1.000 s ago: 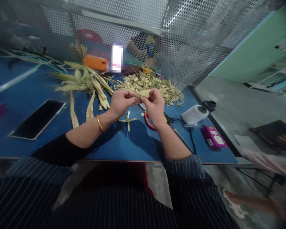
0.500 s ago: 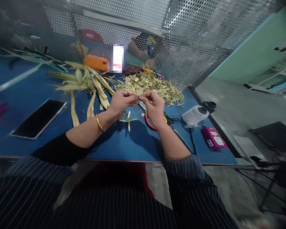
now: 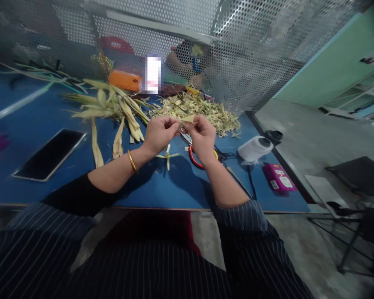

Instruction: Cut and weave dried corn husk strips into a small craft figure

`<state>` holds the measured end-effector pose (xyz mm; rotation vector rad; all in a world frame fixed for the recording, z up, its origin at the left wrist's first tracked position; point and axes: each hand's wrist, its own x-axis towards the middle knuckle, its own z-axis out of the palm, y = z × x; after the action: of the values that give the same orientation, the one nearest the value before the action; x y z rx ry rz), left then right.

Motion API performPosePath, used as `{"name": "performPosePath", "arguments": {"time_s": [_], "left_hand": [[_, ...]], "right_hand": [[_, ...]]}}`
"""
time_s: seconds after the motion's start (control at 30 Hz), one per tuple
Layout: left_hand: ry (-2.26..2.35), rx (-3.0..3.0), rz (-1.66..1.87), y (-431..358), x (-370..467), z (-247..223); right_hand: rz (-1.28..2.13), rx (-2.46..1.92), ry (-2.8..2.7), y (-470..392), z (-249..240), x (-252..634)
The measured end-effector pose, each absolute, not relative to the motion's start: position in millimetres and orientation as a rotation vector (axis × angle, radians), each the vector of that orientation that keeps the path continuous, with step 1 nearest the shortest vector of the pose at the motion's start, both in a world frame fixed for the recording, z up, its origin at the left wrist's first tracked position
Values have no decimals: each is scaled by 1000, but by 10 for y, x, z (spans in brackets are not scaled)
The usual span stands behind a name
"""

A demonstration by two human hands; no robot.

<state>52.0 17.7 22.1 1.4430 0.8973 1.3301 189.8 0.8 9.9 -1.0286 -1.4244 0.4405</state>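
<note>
Between my two hands is a small piece of pale corn husk (image 3: 188,118), pinched at both sides. My left hand (image 3: 161,133), with a gold bangle at the wrist, is closed on its left end. Thumb and fingers of my right hand (image 3: 202,138) grip the right part; much of the husk is hidden by the fingers. Below them on the blue table lies a small cross-shaped husk piece (image 3: 167,155). Scissors (image 3: 193,158) with red and yellow handles lie partly under my right hand. Behind my hands spreads a heap of husk scraps (image 3: 199,107).
Long dried husks (image 3: 109,106) lie at the back left. A dark phone (image 3: 51,154) rests on the table (image 3: 171,195). To the right are a white thread spool (image 3: 254,148) and a magenta box (image 3: 279,178). A perforated metal screen (image 3: 174,25) stands behind, with an orange pouch (image 3: 124,80) before it.
Both hands have shifted slightly, and more of the husk now shows by my right fingers. The things on the table stay as they were.
</note>
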Motion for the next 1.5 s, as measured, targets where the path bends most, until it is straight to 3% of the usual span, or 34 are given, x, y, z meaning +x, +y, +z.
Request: {"name": "performPosePath", "arguments": {"time_s": [0.6,0.87,1.27,1.5], "left_hand": [[870,1324,1334,161,520,252],[859,1165,1254,153,529,267],[791,1265,1336,161,551,196],[839,1671,1470,248,517,116]], "right_hand": [[468,-1014,-1425,64,60,1925],[307,-1024,-1480,-19,119,1900],[430,-1041,-1351,16,75,1902],[514,-982,-1340,56,64,1912]]}}
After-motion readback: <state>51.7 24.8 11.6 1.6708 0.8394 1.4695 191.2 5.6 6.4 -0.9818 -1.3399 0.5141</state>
